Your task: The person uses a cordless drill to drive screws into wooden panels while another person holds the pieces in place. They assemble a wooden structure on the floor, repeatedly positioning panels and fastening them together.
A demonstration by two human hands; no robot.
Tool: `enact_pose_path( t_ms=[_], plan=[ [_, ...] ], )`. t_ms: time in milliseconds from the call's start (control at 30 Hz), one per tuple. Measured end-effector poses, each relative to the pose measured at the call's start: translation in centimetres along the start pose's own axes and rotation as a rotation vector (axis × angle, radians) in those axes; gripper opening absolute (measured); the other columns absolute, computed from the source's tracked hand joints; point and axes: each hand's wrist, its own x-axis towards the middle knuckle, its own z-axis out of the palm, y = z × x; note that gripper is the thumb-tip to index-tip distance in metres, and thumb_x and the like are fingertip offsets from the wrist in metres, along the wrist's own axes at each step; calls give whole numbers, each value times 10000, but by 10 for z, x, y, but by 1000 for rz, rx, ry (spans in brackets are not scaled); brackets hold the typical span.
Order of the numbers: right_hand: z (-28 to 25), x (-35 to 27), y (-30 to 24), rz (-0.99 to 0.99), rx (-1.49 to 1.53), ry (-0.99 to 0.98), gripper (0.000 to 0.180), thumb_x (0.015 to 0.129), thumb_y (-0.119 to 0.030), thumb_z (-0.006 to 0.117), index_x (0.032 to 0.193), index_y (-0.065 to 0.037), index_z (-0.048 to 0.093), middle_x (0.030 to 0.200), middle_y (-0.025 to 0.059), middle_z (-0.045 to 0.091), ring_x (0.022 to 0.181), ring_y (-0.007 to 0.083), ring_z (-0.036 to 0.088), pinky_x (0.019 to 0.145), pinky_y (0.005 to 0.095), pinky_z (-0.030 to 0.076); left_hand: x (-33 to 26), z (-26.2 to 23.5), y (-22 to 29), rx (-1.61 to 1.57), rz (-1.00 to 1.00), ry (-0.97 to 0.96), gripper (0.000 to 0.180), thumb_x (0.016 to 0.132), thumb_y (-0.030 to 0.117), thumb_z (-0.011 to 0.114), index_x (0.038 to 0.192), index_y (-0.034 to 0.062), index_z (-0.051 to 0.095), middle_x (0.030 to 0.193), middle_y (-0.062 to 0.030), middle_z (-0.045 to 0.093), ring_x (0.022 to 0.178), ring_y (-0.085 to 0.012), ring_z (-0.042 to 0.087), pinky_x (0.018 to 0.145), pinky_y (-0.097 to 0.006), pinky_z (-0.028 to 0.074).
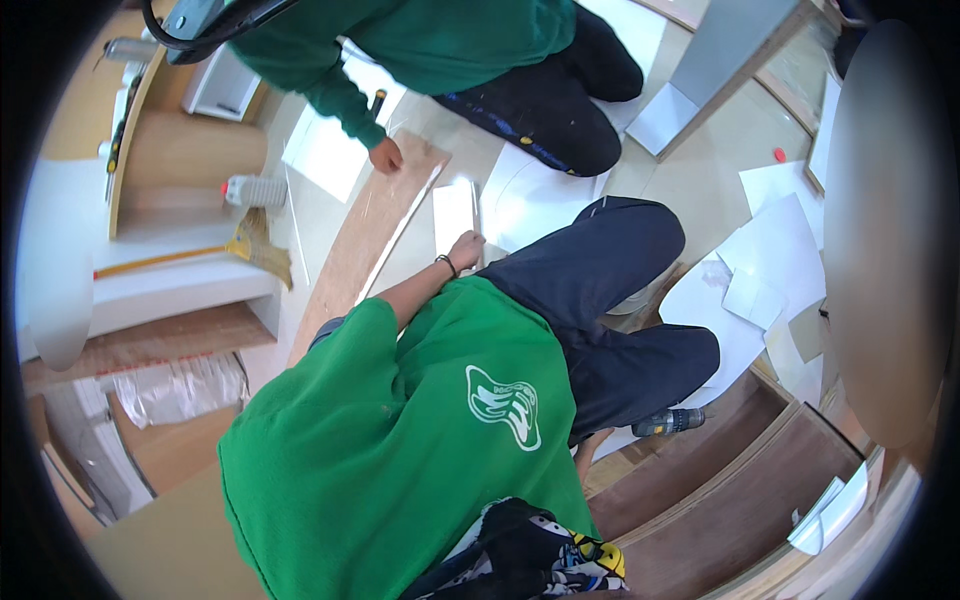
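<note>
My left hand (465, 250), with a dark bracelet at the wrist, is closed on the near end of a narrow white strip (456, 212) with a shiny grey edge. Beside it a long brown wooden board (350, 245) with a pale edge lies on the floor. Most of my right hand (590, 456) is hidden behind my green shirt, and its fingers do not show clearly. Close to that hand is a power drill (668, 422), its chuck pointing right. A co-worker's hand (386, 156) rests at the board's far end.
The co-worker kneels opposite in dark trousers. White cut sheets (795, 235) lie at right, with a brown wooden box frame (720, 500) nearer me. At left are a shelf unit (190, 150), a clear bottle (258, 191) and a broom (262, 248). A grey panel (725, 60) leans at the back.
</note>
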Motion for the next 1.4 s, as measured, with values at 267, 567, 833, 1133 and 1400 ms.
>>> enact_pose_path(
  t_ms=[267,567,833,1133,1400],
  plan=[
    [-8,9,-22,-22,-58,-51,401,786,-221,711,1098,-3,584,916,99,630,862,174,603,741,305,484,1,-37,-175,360,-302,-64,544,757,366,612,1000,-120,609,935,-287,633,917,-335,633,841,-395,488],
    [21,-6,-18,17,-13,-6,383,787,-225,711,1083,-10,597,915,98,638,859,173,610,741,308,487,26,-46,-180,965,-75,-367,578,773,527,584,1038,16,637,994,-259,636,948,-410,612,830,-432,490],
    [39,-1,-21,-18,103,291,367,788,-229,711,1070,-17,608,913,97,645,857,173,616,741,311,489,66,23,4,193,204,-503,311,941,310,418,915,42,574,605,-71,490,504,-189,486,438,-327,377],
    [63,1,-35,-3,197,559,349,789,-233,711,1055,-25,621,911,96,653,854,172,623,741,315,492,-35,74,336,-187,764,-417,221,990,222,401,1060,29,482,680,10,430,578,-60,369,503,-211,315],
    [71,25,-55,-69,261,753,334,789,-237,711,1041,-32,632,910,95,660,852,171,630,740,317,494,-55,203,404,-652,-426,-1636,165,950,102,410,999,-32,493,724,-27,395,549,-94,360,465,-213,302]
  ],
)
